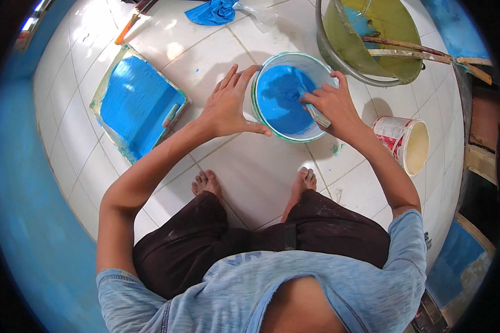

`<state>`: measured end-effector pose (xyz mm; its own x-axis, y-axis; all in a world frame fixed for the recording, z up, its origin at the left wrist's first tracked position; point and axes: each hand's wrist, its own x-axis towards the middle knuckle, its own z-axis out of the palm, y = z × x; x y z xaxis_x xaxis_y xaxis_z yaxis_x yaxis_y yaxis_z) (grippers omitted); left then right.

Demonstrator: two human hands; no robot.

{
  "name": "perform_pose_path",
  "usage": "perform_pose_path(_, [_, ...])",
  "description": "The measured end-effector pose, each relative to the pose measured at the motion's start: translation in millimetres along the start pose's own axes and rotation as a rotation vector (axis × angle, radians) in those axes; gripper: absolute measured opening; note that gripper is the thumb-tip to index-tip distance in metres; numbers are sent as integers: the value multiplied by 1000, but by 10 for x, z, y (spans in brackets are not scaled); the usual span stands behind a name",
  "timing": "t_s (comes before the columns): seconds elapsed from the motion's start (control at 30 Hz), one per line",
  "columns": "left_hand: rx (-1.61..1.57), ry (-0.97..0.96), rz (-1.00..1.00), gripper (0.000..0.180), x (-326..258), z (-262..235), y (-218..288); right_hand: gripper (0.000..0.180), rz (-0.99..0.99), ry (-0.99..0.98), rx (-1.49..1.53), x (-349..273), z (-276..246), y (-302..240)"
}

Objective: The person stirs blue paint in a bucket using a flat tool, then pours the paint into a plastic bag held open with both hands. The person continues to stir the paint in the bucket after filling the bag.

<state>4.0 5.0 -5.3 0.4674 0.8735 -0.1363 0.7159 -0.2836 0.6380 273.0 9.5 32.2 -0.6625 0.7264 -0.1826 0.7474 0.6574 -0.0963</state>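
Here, over the bucket, my right hand hides part of this tool; beyond it, a tub gets cropped.

Tiled painting area (paint bucket)

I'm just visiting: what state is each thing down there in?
White bucket: open, blue paint inside
Paint tray: coated blue
Left hand: spread at the bucket's rim
Right hand: closed on a flat tool
Flat tool: gripped, partly hidden
Large tub: open, sticks across its rim
Plastic bag: crumpled
Small pail: can't tell whether upright
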Motion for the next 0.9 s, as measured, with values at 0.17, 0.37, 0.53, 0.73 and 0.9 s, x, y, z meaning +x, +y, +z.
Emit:
perform_pose_path(0.17, [-3, 7, 7, 130, 3, 2, -20, 22, -89, -98, 417, -70, -83, 9])
perform_pose_path(0.37, [-4, 2, -1, 131, 21, -5, 5, 23, -155, 163, 544, -11, 144, -74])
perform_pose_path(0.53, [-2, -1, 1, 131, 19, -8, 11, 16, -74, 182, 135, 70, 113, 67])
perform_pose_path(0.73, [-23, 1, -3, 130, 2, -12, -11, 13, -40, -66, 262, -63, -92, -2])
perform_pose_path(0.9, [-27, 10, 18, 130, 35, 11, -21, 22, -196, 141, 673, -83, 172, -96])
